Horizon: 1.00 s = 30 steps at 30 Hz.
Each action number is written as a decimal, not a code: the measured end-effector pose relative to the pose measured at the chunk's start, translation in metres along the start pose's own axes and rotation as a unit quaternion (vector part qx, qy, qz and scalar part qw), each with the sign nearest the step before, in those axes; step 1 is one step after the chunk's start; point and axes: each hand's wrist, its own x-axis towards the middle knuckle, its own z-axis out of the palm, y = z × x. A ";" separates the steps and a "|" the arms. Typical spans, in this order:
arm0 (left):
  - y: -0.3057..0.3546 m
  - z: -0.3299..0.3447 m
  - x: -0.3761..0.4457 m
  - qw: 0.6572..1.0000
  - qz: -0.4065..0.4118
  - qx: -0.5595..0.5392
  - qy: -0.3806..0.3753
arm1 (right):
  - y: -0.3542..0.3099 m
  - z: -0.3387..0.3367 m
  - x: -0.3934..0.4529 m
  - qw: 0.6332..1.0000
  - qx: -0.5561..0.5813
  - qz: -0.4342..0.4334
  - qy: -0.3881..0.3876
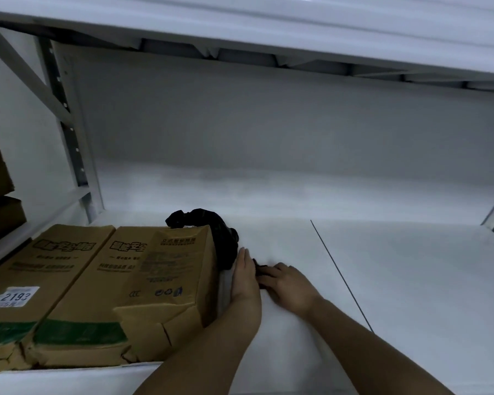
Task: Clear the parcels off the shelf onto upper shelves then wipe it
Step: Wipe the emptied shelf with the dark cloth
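Beside the nearer cardboard parcel [143,283], the left hand [244,283] lies flat with straight fingers against its side, while the right hand [287,283] curls around a black cloth [261,276] on the shelf [411,280]. Two cardboard parcels sit side by side; one black bag [211,229] lies behind them.

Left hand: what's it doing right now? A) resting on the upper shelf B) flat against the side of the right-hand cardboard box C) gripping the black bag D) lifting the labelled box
B: the left hand lies with straight fingers along the side of the right-hand cardboard box, while the black bag sits behind it, ungripped.
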 end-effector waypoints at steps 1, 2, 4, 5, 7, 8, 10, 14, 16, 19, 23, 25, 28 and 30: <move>0.001 0.000 0.001 1.000 0.001 0.000 0.001 | 0.007 -0.001 -0.004 0.999 -0.006 0.032 -0.004; 0.005 -0.001 0.002 1.000 0.002 -0.001 0.004 | 0.012 -0.003 -0.011 0.996 -0.011 0.083 -0.014; 0.009 -0.005 0.003 1.000 0.007 -0.001 0.009 | 0.017 -0.009 -0.018 0.979 -0.024 0.203 -0.019; 0.012 -0.008 0.003 1.000 0.009 -0.003 0.007 | 0.016 -0.013 -0.017 0.965 -0.034 0.258 -0.040; 0.014 -0.015 0.005 1.000 0.011 -0.011 0.005 | 0.008 -0.014 -0.009 0.946 -0.052 0.310 -0.077; 0.014 -0.017 0.005 1.000 0.007 -0.023 0.006 | 0.001 -0.011 -0.002 0.949 -0.047 0.301 -0.078; 0.020 -0.030 0.008 0.998 -0.007 -0.056 0.012 | -0.002 -0.006 -0.002 0.969 -0.025 0.238 -0.060; 0.023 -0.039 0.015 0.997 -0.017 -0.081 -0.011 | 0.017 -0.006 -0.017 0.996 0.018 0.074 -0.047; 0.029 -0.046 0.021 0.996 -0.017 -0.084 -0.020 | 0.044 -0.009 -0.034 0.995 -0.012 0.092 -0.039; 0.041 -0.059 0.025 0.996 -0.004 -0.087 -0.036 | 0.069 -0.027 -0.060 0.975 -0.049 0.203 -0.075; 0.055 -0.070 0.026 0.995 0.005 -0.096 -0.033 | 0.085 -0.031 -0.072 0.919 -0.084 0.370 -0.110; 0.059 -0.074 0.027 0.994 -0.002 -0.105 -0.034 | 0.080 -0.029 -0.062 0.914 -0.091 0.381 -0.103; 0.059 -0.078 0.029 0.991 -0.012 -0.128 -0.043 | 0.064 -0.016 -0.051 0.954 -0.047 0.286 -0.081; 0.058 -0.081 0.030 0.988 -0.023 -0.146 -0.044 | 0.065 -0.011 -0.051 0.984 -0.028 0.175 -0.026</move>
